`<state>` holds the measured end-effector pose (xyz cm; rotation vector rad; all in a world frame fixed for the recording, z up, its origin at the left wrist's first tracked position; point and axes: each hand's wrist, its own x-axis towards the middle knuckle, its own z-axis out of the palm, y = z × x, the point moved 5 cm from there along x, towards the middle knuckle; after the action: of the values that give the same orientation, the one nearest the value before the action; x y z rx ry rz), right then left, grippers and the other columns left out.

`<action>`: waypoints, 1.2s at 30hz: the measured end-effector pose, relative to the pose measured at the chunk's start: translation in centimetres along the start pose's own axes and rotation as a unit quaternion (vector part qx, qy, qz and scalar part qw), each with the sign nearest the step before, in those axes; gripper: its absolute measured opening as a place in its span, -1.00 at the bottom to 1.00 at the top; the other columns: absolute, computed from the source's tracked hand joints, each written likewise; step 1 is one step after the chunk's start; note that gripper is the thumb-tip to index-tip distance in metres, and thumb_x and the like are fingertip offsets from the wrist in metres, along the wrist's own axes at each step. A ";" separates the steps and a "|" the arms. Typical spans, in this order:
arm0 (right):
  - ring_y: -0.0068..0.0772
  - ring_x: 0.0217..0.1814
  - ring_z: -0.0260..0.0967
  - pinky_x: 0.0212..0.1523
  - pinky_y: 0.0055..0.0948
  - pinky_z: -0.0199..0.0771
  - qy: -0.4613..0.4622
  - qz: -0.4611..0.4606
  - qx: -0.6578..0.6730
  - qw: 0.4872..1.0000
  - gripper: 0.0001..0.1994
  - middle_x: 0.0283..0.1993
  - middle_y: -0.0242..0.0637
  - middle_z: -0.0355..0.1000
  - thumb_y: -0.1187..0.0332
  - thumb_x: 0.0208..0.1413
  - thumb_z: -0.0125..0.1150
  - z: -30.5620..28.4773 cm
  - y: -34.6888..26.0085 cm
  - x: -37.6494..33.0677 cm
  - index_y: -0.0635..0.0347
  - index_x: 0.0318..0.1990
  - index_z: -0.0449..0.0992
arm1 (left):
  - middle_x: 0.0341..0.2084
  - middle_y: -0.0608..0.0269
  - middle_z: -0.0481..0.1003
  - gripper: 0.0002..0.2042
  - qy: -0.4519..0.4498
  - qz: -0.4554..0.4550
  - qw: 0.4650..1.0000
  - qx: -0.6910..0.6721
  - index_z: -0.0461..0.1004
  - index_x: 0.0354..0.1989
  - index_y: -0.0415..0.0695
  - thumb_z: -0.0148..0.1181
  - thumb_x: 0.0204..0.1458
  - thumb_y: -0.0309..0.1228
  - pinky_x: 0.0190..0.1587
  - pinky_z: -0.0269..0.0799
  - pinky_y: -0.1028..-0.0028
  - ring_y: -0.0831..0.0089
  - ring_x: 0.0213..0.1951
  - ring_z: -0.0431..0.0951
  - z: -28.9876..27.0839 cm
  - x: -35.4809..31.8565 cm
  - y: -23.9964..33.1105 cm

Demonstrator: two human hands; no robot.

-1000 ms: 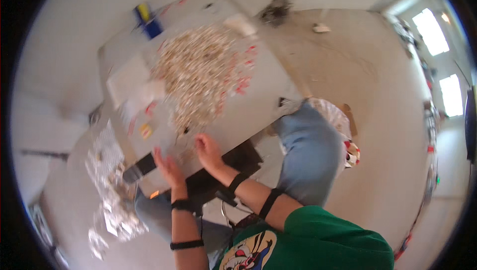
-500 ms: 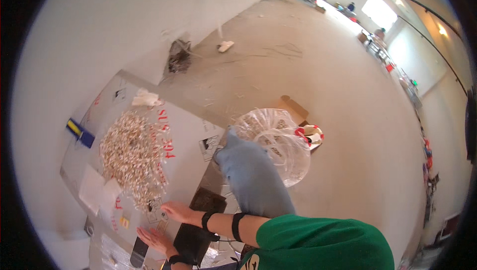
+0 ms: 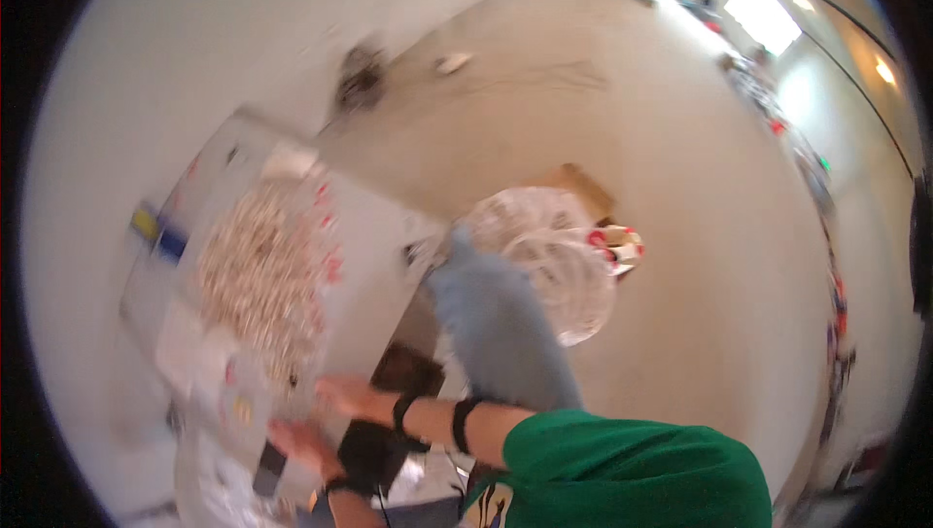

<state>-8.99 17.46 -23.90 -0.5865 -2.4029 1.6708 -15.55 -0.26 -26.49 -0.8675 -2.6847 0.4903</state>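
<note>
Head view, beige-white pile of small loose pieces (image 3: 258, 280): on flat grey surface (image 3: 367, 241).
Left bare hand (image 3: 299, 440): near surface's front edge; blurred, can't tell grip.
Right bare hand (image 3: 345, 395): beside pile's near end; grip also unreadable.
Handling: probably light pinches, near end first.

We find the pile (image 3: 258, 280) on the table (image 3: 371, 270) smeared by blur, and cannot tell whether the left hand (image 3: 303, 442) or right hand (image 3: 348, 396) grips anything. The leg (image 3: 501, 324) hides part of the bag (image 3: 573, 285) from us, and the shirt (image 3: 637, 470) is cut off below.
</note>
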 end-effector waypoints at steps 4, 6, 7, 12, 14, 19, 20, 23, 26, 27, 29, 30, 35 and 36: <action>0.18 -0.17 0.35 -0.18 0.06 0.35 0.005 -0.016 -0.124 0.992 -0.81 -0.19 0.01 0.39 0.26 0.15 0.08 -0.7 -0.8 1.2 0.19 -0.21 0.39 | 0.32 -0.04 0.16 -0.49 0.136 -0.083 0.954 -0.255 0.15 0.31 -0.20 -0.05 0.19 -0.31 0.39 -0.06 0.08 0.08 0.36 0.11 -0.1 1.7 -0.3; 0.10 -0.17 0.38 -0.23 0.00 0.40 0.102 -0.119 -0.163 0.974 -0.79 -0.23 -0.06 0.40 0.32 0.07 0.20 -1.5 -1.3 1.4 0.13 -0.17 0.39 | 0.27 0.00 0.23 -0.51 0.089 -0.117 0.934 -0.327 0.22 0.24 -0.16 0.06 0.12 -0.34 0.37 -0.03 0.07 0.13 0.35 0.14 -2.2 3.0 0.6; 0.07 -0.19 0.39 -0.23 -0.02 0.41 0.114 -0.149 -0.181 0.965 -0.76 -0.23 -0.09 0.40 0.32 0.05 0.24 -0.9 -2.5 1.7 0.13 -0.16 0.38 | 0.26 0.02 0.24 -0.52 0.090 -0.143 0.925 -0.340 0.25 0.21 -0.14 0.10 0.09 -0.35 0.36 -0.02 0.07 0.13 0.33 0.16 -2.7 2.5 -0.1; 0.06 -0.20 0.42 -0.27 -0.07 0.45 0.076 -0.178 -0.212 0.958 -0.69 -0.21 -0.03 0.38 0.29 0.03 0.27 0.5 -6.4 3.3 0.20 -0.15 0.34 | 0.28 0.06 0.21 -0.53 0.020 -0.199 0.917 -0.344 0.26 0.21 -0.17 0.07 0.15 -0.26 0.39 -0.04 0.14 0.18 0.36 0.11 -5.4 2.2 -1.6; 0.05 -0.22 0.43 -0.30 -0.09 0.47 0.029 -0.144 -0.254 0.956 -0.70 -0.21 -0.01 0.38 0.28 0.05 0.26 1.4 -6.6 4.2 0.20 -0.15 0.34 | 0.28 0.05 0.22 -0.57 0.049 -0.193 0.908 -0.369 0.26 0.20 -0.20 0.01 0.18 -0.31 0.38 -0.03 0.14 0.16 0.35 0.13 -5.6 1.8 -1.6; 0.03 -0.27 0.47 -0.34 -0.12 0.50 0.018 -0.110 -0.355 0.928 -0.75 -0.21 -0.04 0.40 0.26 0.10 0.20 0.9 -5.4 7.7 0.18 -0.17 0.34 | 0.26 0.05 0.23 -0.59 0.051 -0.186 0.906 -0.376 0.28 0.17 -0.21 0.00 0.20 -0.30 0.38 -0.02 0.14 0.15 0.34 0.14 -5.8 1.9 -1.4; 0.02 -0.28 0.47 -0.34 -0.11 0.50 0.038 -0.124 -0.352 0.927 -0.77 -0.21 -0.06 0.41 0.26 0.11 0.19 0.1 -5.1 8.8 0.17 -0.19 0.36 | 0.26 0.05 0.23 -0.59 0.046 -0.191 0.904 -0.379 0.28 0.17 -0.21 0.00 0.20 -0.30 0.38 -0.02 0.14 0.15 0.34 0.14 -5.9 2.0 -1.3; 0.00 -0.27 0.47 -0.32 -0.10 0.49 0.039 -0.113 -0.334 0.935 -0.82 -0.20 -0.10 0.42 0.27 0.12 0.17 -1.3 -4.7 11.2 0.14 -0.22 0.38 | 0.25 0.05 0.25 -0.60 0.051 -0.186 0.903 -0.383 0.29 0.16 -0.21 0.01 0.19 -0.32 0.38 0.00 0.14 0.13 0.33 0.16 -6.3 2.1 -1.4; -0.01 -0.24 0.46 -0.30 -0.09 0.49 0.025 -0.111 -0.290 0.950 -0.86 -0.17 -0.13 0.41 0.31 0.11 0.17 -1.8 -4.5 11.6 0.13 -0.25 0.42 | 0.23 0.05 0.27 -0.61 0.059 -0.189 0.899 -0.391 0.30 0.15 -0.22 0.01 0.19 -0.33 0.37 0.02 0.14 0.12 0.33 0.17 -6.2 2.2 -1.5; 0.00 -0.23 0.46 -0.30 -0.10 0.49 0.008 -0.113 -0.263 0.958 -0.86 -0.16 -0.16 0.41 0.32 0.09 0.20 -1.7 -4.9 10.9 0.11 -0.24 0.43 | 0.23 0.05 0.27 -0.61 0.056 -0.190 0.901 -0.385 0.30 0.15 -0.22 0.02 0.19 -0.33 0.37 0.03 0.14 0.13 0.32 0.18 -6.2 2.1 -1.5; 0.00 -0.23 0.46 -0.29 -0.11 0.49 -0.012 -0.114 -0.234 0.965 -0.86 -0.15 -0.18 0.41 0.34 0.07 0.22 -1.3 -5.8 10.2 0.08 -0.23 0.45 | 0.22 0.05 0.28 -0.62 0.052 -0.193 0.904 -0.378 0.30 0.15 -0.21 0.02 0.19 -0.33 0.37 0.03 0.14 0.13 0.32 0.19 -6.1 2.0 -1.6; 0.00 -0.24 0.47 -0.29 -0.11 0.49 0.000 -0.148 -0.250 0.957 -0.83 -0.15 -0.19 0.40 0.35 0.04 0.25 -1.1 -6.1 9.8 0.06 -0.21 0.46 | 0.22 0.06 0.28 -0.62 0.056 -0.188 0.905 -0.377 0.31 0.15 -0.21 0.02 0.18 -0.33 0.36 0.04 0.14 0.14 0.32 0.19 -6.1 2.1 -1.7; -0.03 -0.25 0.47 -0.28 -0.13 0.49 -0.002 -0.166 -0.299 0.940 -0.81 -0.18 -0.21 0.38 0.36 -0.03 0.32 -0.9 -6.3 9.5 -0.01 -0.22 0.50 | 0.22 0.08 0.28 -0.63 0.053 -0.193 0.903 -0.380 0.34 0.12 -0.19 0.02 0.18 -0.30 0.38 0.01 0.15 0.19 0.32 0.19 -5.9 2.2 -1.4; -0.06 -0.26 0.47 -0.29 -0.14 0.48 -0.017 -0.172 -0.308 0.936 -0.86 -0.20 -0.23 0.39 0.36 -0.02 0.30 -1.0 -6.3 9.4 0.01 -0.27 0.51 | 0.22 0.10 0.29 -0.63 0.052 -0.193 0.902 -0.381 0.34 0.13 -0.19 0.02 0.18 -0.32 0.37 0.03 0.15 0.18 0.32 0.19 -5.9 2.3 -1.2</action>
<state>-18.62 20.17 -18.53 -0.1788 -2.8390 0.7845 -15.80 1.56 -20.29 -0.4540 -2.8321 -0.7231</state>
